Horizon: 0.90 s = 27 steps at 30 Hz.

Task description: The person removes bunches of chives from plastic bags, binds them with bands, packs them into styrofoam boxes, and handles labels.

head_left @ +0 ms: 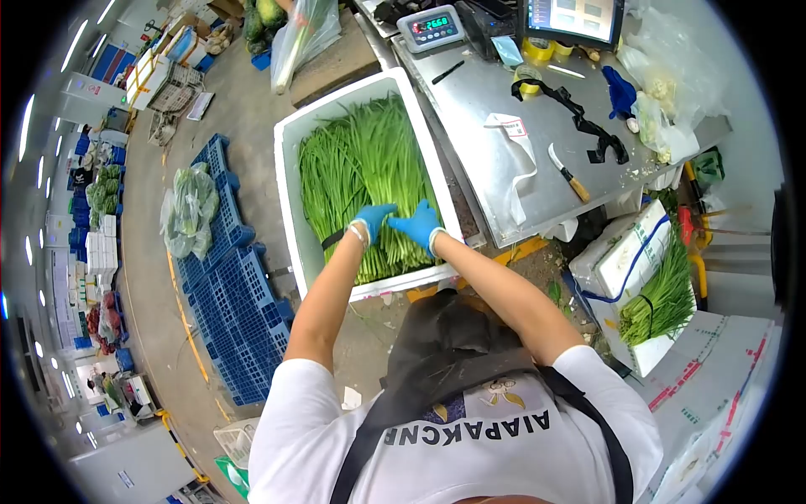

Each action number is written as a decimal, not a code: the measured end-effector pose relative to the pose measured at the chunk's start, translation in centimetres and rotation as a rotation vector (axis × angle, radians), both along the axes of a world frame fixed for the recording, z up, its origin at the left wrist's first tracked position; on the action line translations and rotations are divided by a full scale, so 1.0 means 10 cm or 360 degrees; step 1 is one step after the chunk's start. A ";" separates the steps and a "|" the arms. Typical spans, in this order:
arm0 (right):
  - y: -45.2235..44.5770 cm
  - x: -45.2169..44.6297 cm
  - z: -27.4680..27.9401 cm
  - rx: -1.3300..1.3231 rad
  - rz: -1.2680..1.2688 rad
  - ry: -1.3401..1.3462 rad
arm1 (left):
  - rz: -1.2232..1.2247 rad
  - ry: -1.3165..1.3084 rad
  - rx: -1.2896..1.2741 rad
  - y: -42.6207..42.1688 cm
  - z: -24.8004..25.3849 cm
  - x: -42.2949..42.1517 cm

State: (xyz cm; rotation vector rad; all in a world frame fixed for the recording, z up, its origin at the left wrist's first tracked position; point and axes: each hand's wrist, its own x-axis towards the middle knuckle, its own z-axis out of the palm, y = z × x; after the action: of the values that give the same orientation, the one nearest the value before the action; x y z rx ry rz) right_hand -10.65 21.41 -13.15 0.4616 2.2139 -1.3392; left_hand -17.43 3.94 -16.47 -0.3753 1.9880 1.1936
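A white foam box (284, 189) holds long green garlic chives. One bunch (388, 139) lies on the right side of the box, its pale cut ends toward me. Beside it, on the left, lies another bunch (326, 172) with a black band (333, 239) near its lower end. My left hand (374, 220), in a blue glove, is closed on the right bunch from its left side. My right hand (420, 227), also blue-gloved, wraps the same bunch from the right, thumb pointing across. The fingertips of both hands are partly hidden among the stalks.
A steel table (470, 109) on the right bears a scale (431, 30), a knife (569, 172), tape rolls (537, 50) and a monitor (575, 18). Blue pallets (231, 315) lie left. Another foam box (617, 260) with chives (663, 290) stands at right.
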 end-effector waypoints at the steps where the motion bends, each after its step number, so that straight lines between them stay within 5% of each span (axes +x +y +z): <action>1: 0.10 0.10 0.10 -0.0024 0.0134 0.0087 | 0.0283 -0.0102 -0.0032 0.09 0.14 0.15; 5: 0.60 0.73 0.54 -0.0304 0.0143 0.0624 | 0.0384 0.0261 0.0034 0.26 0.82 0.56; 7: 0.98 1.05 0.70 -0.0697 0.0094 0.0479 | 0.0406 0.0496 0.0177 0.24 0.72 0.58; 9: 1.34 1.43 0.90 -0.1121 -0.0307 0.0319 | 0.0472 0.0692 0.0268 0.47 0.97 0.65; 14: 2.33 2.42 0.72 -0.0976 -0.1060 0.0113 | 0.0172 0.0852 0.0635 1.47 1.40 0.81; 20: 3.66 3.89 -0.12 -0.0618 -0.2000 0.0387 | -0.0640 0.0365 0.0795 3.00 1.60 1.52; 23: 4.49 5.22 -1.46 -0.0961 -0.2112 0.0806 | -0.1124 0.0195 0.1029 3.59 1.21 2.03; 25: 4.43 5.43 -1.11 -0.0302 -0.2354 0.0720 | -0.1312 -0.0096 0.0992 3.98 1.19 2.38; 26: 4.45 5.40 -0.80 -0.0685 -0.2737 0.0697 | -0.1394 -0.0286 0.0988 4.16 1.07 2.50; 27: 4.49 5.37 -0.60 -0.0522 -0.2781 0.0517 | -0.1457 -0.0443 0.0969 4.33 0.97 2.60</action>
State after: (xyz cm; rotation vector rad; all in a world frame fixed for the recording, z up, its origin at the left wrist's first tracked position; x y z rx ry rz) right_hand 43.03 66.34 -19.19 2.4480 1.3495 -2.5264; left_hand 8.55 47.29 -6.78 0.5935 1.2071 0.9759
